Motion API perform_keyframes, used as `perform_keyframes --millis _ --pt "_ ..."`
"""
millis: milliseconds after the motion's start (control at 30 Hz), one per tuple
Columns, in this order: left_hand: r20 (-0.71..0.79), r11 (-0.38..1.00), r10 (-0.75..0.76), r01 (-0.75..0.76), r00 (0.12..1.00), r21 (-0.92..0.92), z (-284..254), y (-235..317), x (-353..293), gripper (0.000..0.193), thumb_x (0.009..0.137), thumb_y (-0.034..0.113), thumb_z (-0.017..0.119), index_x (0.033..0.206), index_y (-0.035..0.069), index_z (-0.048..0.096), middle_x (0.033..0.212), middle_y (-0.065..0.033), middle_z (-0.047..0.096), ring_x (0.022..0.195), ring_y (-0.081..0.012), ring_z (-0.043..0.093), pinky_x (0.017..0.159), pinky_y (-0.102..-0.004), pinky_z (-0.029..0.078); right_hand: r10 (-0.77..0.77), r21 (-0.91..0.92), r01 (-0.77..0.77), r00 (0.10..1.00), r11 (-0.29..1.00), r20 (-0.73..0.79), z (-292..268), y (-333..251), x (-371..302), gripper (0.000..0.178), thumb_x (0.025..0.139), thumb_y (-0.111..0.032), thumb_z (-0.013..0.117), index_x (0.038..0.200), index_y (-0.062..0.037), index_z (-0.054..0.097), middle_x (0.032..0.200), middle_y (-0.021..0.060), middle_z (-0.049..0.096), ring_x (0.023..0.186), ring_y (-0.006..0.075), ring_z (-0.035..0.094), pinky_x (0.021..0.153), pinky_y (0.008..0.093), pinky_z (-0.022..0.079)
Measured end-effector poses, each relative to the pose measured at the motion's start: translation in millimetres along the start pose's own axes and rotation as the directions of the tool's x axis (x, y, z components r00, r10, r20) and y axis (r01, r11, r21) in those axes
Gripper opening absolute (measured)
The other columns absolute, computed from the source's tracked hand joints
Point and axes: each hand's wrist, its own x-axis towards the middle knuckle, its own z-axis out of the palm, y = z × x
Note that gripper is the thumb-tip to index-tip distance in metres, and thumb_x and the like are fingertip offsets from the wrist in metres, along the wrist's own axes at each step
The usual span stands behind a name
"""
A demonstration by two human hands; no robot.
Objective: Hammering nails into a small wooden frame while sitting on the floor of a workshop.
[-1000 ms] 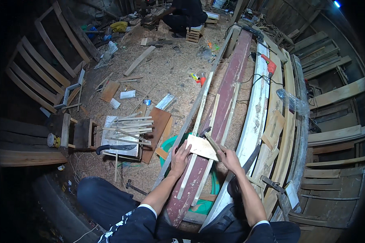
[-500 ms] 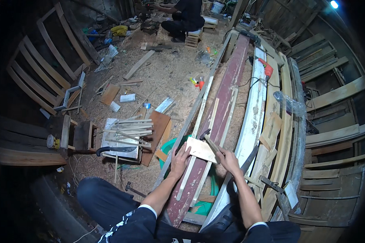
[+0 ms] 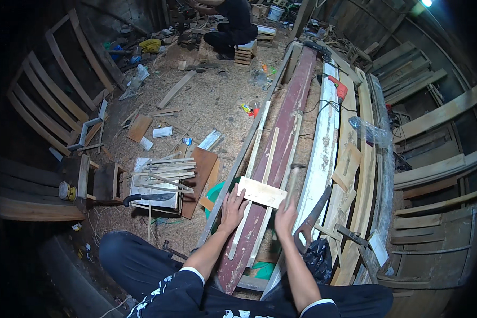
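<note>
A short pale wooden board (image 3: 262, 192) lies across narrow wood strips (image 3: 271, 159) on a long maroon beam (image 3: 290, 114). My left hand (image 3: 231, 211) grips the board's left end, its fingertips at the edge and against the strip there. My right hand (image 3: 285, 218) is closed round the handle of a hammer (image 3: 294, 183) by the board's right end. The hammer stands tilted up, its dark head above the handle and clear of the board. Beyond the right hand, a handsaw (image 3: 316, 214) rests on the white plank (image 3: 325, 143).
A red power drill (image 3: 337, 88) with a black cord lies farther up. Cut sticks (image 3: 167, 172) and a large knife (image 3: 148, 197) top a low stand at left. Under the beam sits a green basin (image 3: 213, 197). Another person (image 3: 238, 26) crouches at the back. A black bag (image 3: 319, 259) lies near my right arm.
The hammer has moved from over the board to beyond its right end, with my right hand shifting slightly left and down. My left hand stays at the board. The view has shifted slightly.
</note>
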Motion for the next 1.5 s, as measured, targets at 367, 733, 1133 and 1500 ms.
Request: perform_keyframes --millis 367,733,1133,1500 --pt "-0.040 0.994 -0.039 0.035 0.998 -0.105 8 17 -21 0.068 0.092 0.022 0.067 0.153 0.008 0.039 0.164 -0.0241 0.017 0.151 -0.0400 0.021 0.120 -0.0497 0.023 0.033 -0.259 -0.003 0.993 0.966 0.110 43 28 -81 0.058 0.092 -0.011 0.060 0.146 -0.0004 0.041 0.113 0.0271 0.053 0.098 0.0447 0.058 0.082 0.0513 0.047" --pt "-0.075 0.998 -0.004 0.008 0.997 0.059 4 29 -8 0.056 0.097 0.022 0.058 0.149 0.009 0.045 0.164 -0.0248 0.019 0.152 -0.0396 0.019 0.121 -0.0557 0.014 -0.121 -0.365 0.141 0.990 0.920 0.076 41 29 -73 0.062 0.093 -0.024 0.062 0.146 0.0011 0.041 0.127 0.0234 0.050 0.116 0.0402 0.050 0.098 0.0509 0.040" --pt "-0.050 0.950 0.261 -0.265 0.964 -0.165 8 110 43 0.050 0.098 0.015 0.055 0.147 0.006 0.048 0.161 -0.0223 0.029 0.151 -0.0357 0.024 0.122 -0.0541 0.013 -0.387 -0.457 0.437 0.899 0.775 0.203 -75 13 18 0.061 0.097 -0.023 0.058 0.150 -0.0008 0.036 0.140 0.0264 0.044 0.125 0.0425 0.046 0.107 0.0508 0.034" --pt "0.277 0.802 0.595 -0.541 0.754 -0.251 45 184 21 0.051 0.099 0.023 0.056 0.147 0.009 0.047 0.160 -0.0186 0.032 0.151 -0.0337 0.026 0.122 -0.0515 0.016 -0.311 -0.559 0.505 0.858 0.658 0.409 -236 80 11 0.062 0.096 -0.024 0.058 0.150 -0.0037 0.037 0.143 0.0273 0.043 0.132 0.0417 0.043 0.113 0.0518 0.030"
